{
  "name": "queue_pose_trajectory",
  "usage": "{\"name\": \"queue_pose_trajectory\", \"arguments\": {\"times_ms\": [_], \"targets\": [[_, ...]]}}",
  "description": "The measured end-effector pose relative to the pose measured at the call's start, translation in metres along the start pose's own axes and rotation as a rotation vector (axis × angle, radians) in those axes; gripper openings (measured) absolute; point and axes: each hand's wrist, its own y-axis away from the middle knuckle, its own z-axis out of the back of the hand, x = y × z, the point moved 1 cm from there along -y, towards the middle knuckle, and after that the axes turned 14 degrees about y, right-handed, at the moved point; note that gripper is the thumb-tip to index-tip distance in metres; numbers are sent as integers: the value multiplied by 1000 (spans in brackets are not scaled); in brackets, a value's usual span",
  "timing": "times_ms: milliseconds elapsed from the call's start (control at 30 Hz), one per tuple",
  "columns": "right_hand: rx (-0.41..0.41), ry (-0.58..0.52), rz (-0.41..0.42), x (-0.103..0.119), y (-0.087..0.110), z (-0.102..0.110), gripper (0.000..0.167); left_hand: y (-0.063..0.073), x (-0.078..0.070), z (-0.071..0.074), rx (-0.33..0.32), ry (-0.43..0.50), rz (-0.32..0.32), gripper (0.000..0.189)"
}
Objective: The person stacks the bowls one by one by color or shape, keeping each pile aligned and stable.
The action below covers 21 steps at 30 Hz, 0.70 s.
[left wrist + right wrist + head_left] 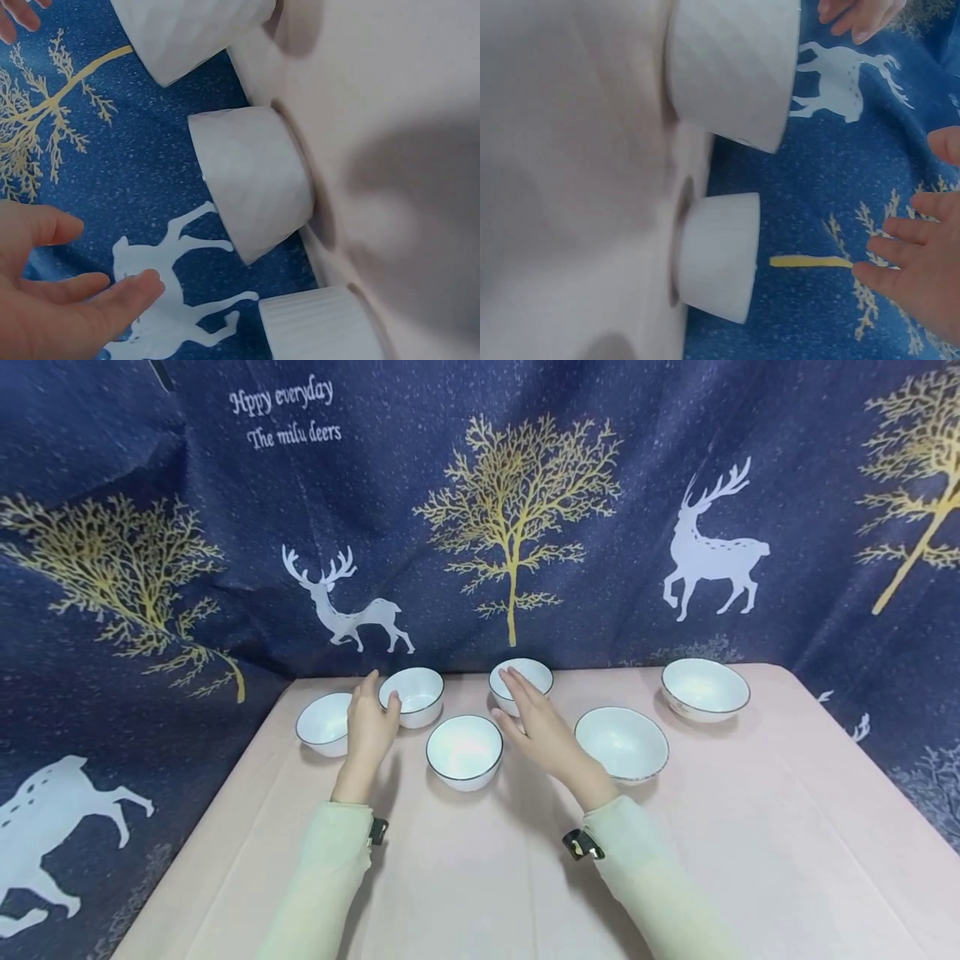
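Note:
Several white bowls with thin dark rims stand upright on the table. My left hand [370, 731] is held above the tabletop between the leftmost bowl [321, 727] and the back-left bowl [420, 695], partly covering the leftmost in the head view. Its fingers are extended and the thumb stands apart. My right hand [546, 735] hovers with straight fingers near the back-middle bowl [534, 675]. Between the hands sits the front-middle bowl [465, 752]. Both wrist views show the left hand [67, 300] and the right hand [926, 255] apart from the bowls, holding nothing.
To the right are a wider bowl [626, 742], partly behind the right forearm, and the far-right bowl [705, 689]. A pale pink cloth covers the table [465, 877]. Behind it hangs a dark blue curtain [465, 610] printed with deer and gold trees.

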Motion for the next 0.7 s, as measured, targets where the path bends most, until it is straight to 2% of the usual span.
{"name": "queue_pose_trajectory", "arguments": {"times_ms": [133, 300, 433, 700], "targets": [[42, -41, -28, -1, 0, -9, 60, 0, 4, -2, -1, 42, 70, 53], [97, -98, -55, -2, 2, -21, 60, -1, 14, -6, 31, 93, 140, 53], [109, -149, -56, -3, 2, -29, 59, -2, 24, -11, 49, 99, 179, 55], [163, -226, -116, -3, 1, -36, 59, 0, 35, -17, 91, 101, 238, 61]]}}
